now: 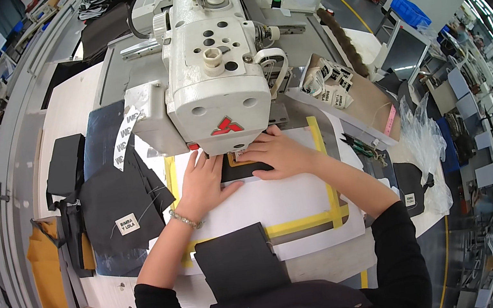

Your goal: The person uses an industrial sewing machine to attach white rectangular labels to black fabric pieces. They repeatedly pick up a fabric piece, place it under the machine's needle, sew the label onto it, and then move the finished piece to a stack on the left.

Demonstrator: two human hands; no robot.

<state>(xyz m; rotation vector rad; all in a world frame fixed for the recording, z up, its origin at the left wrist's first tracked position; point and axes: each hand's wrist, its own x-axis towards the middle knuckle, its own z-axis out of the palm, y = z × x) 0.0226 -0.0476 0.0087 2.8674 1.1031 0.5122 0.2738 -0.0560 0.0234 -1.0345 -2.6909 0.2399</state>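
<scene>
A dark fabric piece (239,263) is lying nearest you; beyond it your left hand (203,184) and right hand (279,154) are pressing flat, fingers spread, on what looks like a black leather panel (242,169) under the sewing machine head (211,62).

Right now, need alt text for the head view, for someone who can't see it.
A person's left hand and right hand press a small dark fabric piece flat on a white yellow-taped template board under the head of a white industrial sewing machine. Stacks of dark cut fabric pieces lie to the left.
</scene>
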